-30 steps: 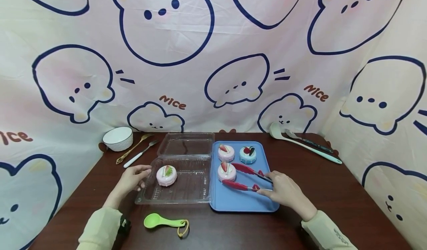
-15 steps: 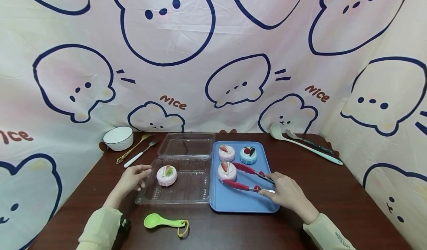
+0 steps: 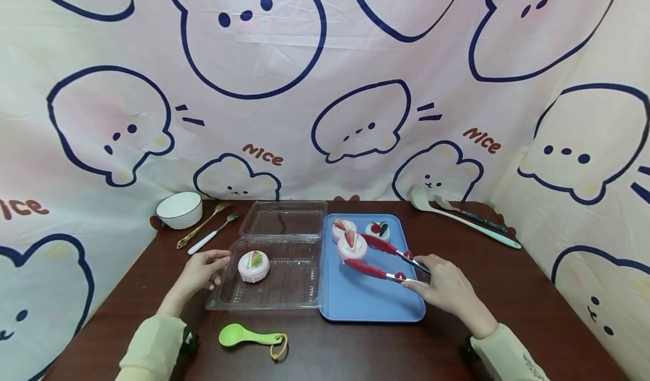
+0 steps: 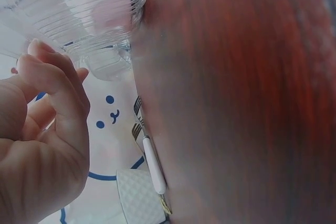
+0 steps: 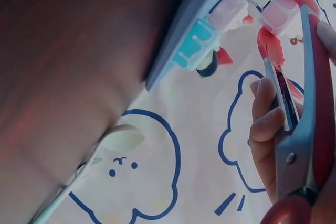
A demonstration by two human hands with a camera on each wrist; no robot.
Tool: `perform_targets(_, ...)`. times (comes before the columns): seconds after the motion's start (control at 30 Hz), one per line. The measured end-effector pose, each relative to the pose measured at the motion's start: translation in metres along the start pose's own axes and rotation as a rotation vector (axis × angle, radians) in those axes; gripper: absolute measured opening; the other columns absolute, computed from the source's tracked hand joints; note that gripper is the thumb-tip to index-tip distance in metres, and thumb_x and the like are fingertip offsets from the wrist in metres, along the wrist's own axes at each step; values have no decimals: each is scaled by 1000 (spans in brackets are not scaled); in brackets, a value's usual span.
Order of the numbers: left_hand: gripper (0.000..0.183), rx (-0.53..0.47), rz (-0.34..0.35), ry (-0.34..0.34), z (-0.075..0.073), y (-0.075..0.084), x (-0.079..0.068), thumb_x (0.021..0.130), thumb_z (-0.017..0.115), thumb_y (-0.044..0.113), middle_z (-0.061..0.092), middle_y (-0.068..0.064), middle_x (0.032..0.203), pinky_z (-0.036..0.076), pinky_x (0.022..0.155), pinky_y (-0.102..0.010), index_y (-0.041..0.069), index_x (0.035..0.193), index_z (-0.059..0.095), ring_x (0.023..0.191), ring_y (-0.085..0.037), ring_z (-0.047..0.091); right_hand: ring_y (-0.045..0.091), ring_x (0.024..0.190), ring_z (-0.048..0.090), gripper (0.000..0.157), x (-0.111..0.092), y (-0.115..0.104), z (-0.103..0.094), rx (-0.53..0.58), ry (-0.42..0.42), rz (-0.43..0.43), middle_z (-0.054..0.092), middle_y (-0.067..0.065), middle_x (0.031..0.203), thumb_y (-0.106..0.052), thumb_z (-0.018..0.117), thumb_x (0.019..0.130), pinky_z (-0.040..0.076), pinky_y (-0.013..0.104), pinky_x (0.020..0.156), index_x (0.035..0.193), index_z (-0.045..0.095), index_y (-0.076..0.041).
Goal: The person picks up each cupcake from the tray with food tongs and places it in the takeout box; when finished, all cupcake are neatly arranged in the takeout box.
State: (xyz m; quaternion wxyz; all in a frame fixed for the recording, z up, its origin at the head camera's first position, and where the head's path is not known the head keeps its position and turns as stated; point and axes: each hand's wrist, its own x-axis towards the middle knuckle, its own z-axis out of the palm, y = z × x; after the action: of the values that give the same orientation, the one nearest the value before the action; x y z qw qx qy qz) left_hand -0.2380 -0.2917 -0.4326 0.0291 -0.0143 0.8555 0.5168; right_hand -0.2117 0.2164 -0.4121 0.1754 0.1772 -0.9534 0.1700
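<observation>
My right hand [image 3: 449, 290] grips metal tongs with red tips [image 3: 373, 269], also seen in the right wrist view as tongs [image 5: 320, 108]. Between the tips is a pink toy cake with a strawberry [image 3: 352, 247], raised above the blue tray [image 3: 373, 307]. Behind it on the tray are another pink cake [image 3: 341, 227] and a blue cake with a cherry [image 3: 377, 230]. My left hand [image 3: 200, 271], fingers loosely bent, is at the left edge of the clear plastic box [image 3: 284, 302]; whether it touches is unclear. One pink cake [image 3: 254, 266] sits inside the box.
A green measuring spoon [image 3: 249, 337] lies in front of the box. At the back left are a white bowl [image 3: 180, 210], a golden utensil [image 3: 195, 233] and a white-handled fork [image 3: 205, 240]. A pale ladle [image 3: 457, 220] and a dark-handled utensil [image 3: 482, 221] lie back right.
The tongs have lifted the front pink cake off the tray, up and slightly right, and it now partly covers the cake behind. The left hand has stayed in place.
</observation>
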Motion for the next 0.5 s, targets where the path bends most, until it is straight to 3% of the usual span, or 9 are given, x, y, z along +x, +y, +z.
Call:
perform_targets(0.27,40,-5,12,-5,-1,0,-1,94,50,19,57,-12,88,46,44,-28,-6,125,47,50,-12,51,10,62,46,57,5,-6,-6,34,72,-73,61,2,83,-46,77,65,40,21,51,103,65,-5)
perform_targets(0.5,38,12,-3,9,0,0,-1,94,50,17,56,-11,85,46,44,-28,-5,124,49,49,-12,51,8,64,47,58,9,-22,-3,70,64,-140,64,4,90,-46,77,66,41,20,52,106,65,-5)
